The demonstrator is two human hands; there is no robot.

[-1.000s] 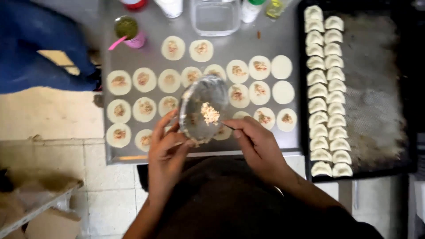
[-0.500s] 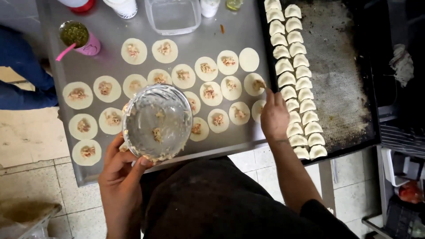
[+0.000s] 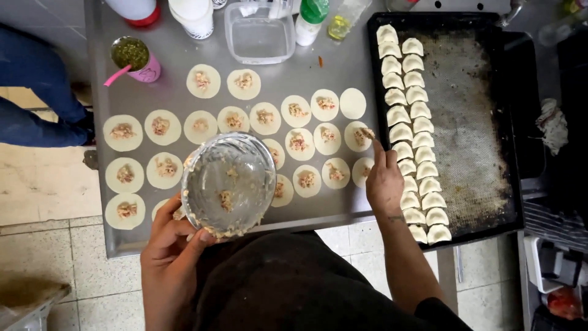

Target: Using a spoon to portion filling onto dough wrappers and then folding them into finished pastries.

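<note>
Glass bowl (image 3: 228, 184) hides several filled dough rounds (image 3: 297, 142).

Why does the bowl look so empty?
Nearly empty: the bowl in the left hand holds only small scraps of filling and smears on its sides.
</note>
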